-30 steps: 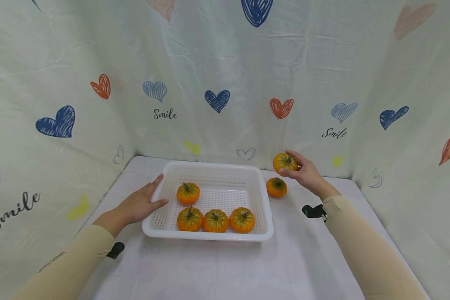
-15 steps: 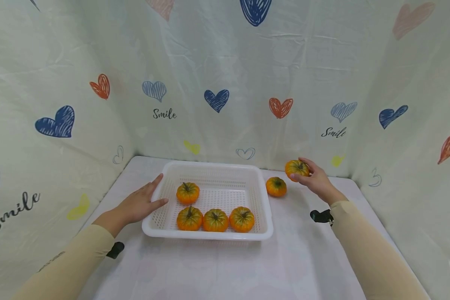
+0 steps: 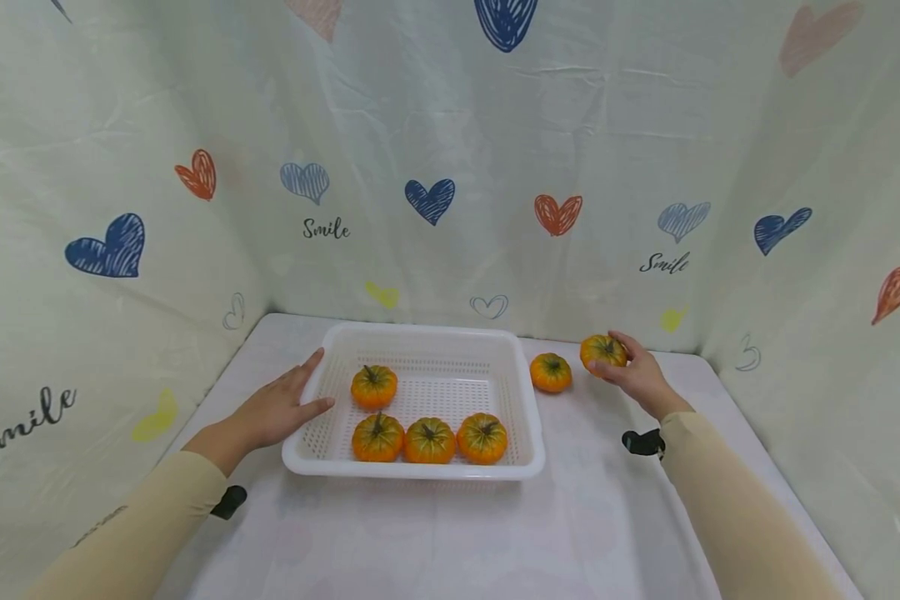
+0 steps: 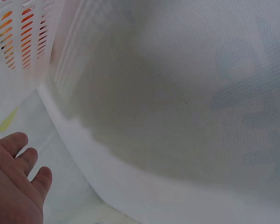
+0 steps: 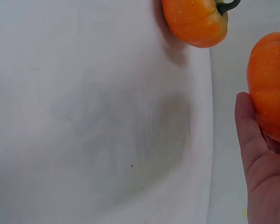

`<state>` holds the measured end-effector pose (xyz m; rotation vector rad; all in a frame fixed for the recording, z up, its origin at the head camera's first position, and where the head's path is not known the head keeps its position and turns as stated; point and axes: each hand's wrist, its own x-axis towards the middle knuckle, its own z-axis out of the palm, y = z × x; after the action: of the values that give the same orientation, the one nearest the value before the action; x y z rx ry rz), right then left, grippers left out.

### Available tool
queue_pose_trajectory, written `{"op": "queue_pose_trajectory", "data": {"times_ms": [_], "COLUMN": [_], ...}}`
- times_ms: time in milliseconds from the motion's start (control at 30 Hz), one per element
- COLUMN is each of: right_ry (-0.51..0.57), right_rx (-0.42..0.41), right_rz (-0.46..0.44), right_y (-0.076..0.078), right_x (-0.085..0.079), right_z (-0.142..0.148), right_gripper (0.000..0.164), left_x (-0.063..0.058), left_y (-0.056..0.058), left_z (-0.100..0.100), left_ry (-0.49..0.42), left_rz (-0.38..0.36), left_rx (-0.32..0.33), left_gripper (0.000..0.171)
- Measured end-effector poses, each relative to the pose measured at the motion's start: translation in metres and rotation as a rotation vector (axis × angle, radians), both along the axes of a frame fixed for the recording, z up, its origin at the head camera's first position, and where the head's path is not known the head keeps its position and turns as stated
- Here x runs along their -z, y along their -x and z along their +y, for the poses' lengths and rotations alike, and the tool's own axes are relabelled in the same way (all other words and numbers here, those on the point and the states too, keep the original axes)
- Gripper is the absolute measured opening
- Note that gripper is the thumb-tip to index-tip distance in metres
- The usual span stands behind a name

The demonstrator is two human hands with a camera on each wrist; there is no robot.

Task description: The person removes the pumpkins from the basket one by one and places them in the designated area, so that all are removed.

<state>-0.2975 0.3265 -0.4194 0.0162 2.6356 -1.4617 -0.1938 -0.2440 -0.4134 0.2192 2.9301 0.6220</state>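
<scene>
In the head view my right hand (image 3: 647, 383) grips a small orange pumpkin (image 3: 600, 353) at the table's back right. Thumb and fingers lie on either side of it; in the right wrist view the held pumpkin (image 5: 270, 88) shows above the table with its shadow below. To its left a second pumpkin (image 3: 551, 372) stands on the table, close to a white perforated plastic basket (image 3: 412, 471). Several more pumpkins (image 3: 430, 441) sit inside the basket, mostly along its near side. My left hand (image 3: 273, 410) rests at the basket's left rim, fingers spread and fairly straight.
A white cloth covers the table (image 3: 435, 542). Behind and on both sides hangs a pale curtain (image 3: 495, 258) printed with hearts, right at the table's back edge. Dark wrist-camera pieces (image 3: 642, 442) stick out from under the sleeves.
My right hand has moved right and down with the pumpkin, away from the one standing on the table. The left hand and the basket have stayed in place.
</scene>
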Motion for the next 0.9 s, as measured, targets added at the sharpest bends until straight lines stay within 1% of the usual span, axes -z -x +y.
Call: {"op": "queue_pose_trajectory", "data": {"times_ms": [200,367,467,600,733,900], "right_ry": [0.008,0.025,0.002,-0.042,-0.063,-0.079], "right_rx": [0.045,0.060,0.053,0.048,0.056,0.073], "right_rz": [-0.040,-0.080,-0.082,-0.082,-0.069,-0.070], "right_y": [0.003,0.005,0.006,0.006,0.008,0.011], "right_x": [0.012,0.022,0.027,0.033,0.040,0.046], "right_z": [0.003,0.005,0.005,0.006,0.004,0.002], "right_gripper": [0.100,0.094,0.093,0.097,0.101,0.101], "left_x": [0.001,0.001,0.000,-0.002,-0.002,-0.001], "left_y": [0.001,0.000,-0.001,-0.002,-0.002,-0.002], "left_z": [-0.001,0.000,0.001,0.002,0.003,0.002], "left_ry": [0.001,-0.002,-0.003,-0.001,0.002,0.007], "left_rz": [0.005,0.011,0.013,0.014,0.014,0.015], "left_rx": [-0.005,-0.003,-0.003,-0.002,-0.001,-0.005], "left_gripper": [0.090,0.090,0.090,0.090,0.089,0.090]}}
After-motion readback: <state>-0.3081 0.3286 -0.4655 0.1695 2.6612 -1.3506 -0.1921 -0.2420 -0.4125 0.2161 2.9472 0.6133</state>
